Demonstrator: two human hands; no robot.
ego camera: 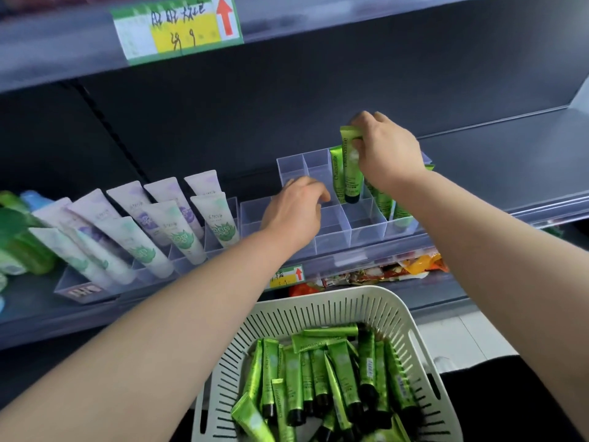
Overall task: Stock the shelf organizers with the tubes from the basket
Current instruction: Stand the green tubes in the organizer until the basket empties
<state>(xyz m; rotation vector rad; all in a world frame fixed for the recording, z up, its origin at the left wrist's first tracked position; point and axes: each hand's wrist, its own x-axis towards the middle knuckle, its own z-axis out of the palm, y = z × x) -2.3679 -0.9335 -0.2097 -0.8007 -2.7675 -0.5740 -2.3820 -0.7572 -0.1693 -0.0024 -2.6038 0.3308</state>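
While the right hand (387,151) pinched a green tube (350,178) by its crimped end, cap pointing down, the tube sat right at the mouth of a cell in the clear organizer (331,224), beside others standing in there. Left hand (294,207) rested on the dividers, fingers loosely bent, holding nothing as far as I could see. So mid-placement, I'd say. Next bit probably needed a straight drop into the cell, a release, then a trip to the basket (318,306), which was nowhere near empty

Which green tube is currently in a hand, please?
The green tube pinched at its crimped top by the right hand, cap down over the organizer; others stand slotted or lie in the basket.
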